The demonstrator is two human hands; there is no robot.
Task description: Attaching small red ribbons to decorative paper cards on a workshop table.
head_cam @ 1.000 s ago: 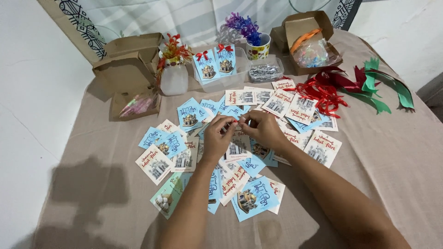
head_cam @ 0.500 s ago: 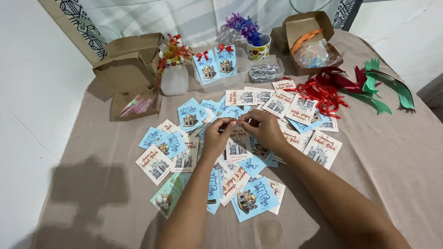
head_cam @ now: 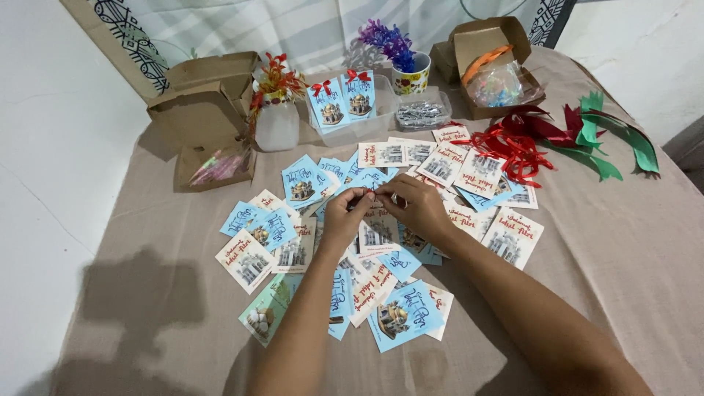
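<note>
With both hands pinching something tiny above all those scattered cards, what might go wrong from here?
1. The small piece pinched between the left hand and right hand is mostly hidden; if it slipped, it could vanish among the overlapping cards.
2. Both forearms lie over the loose cards near the table's front, so a sweep might push the blue card off the cloth.
3. The red ribbons lie tangled and could snag.
</note>
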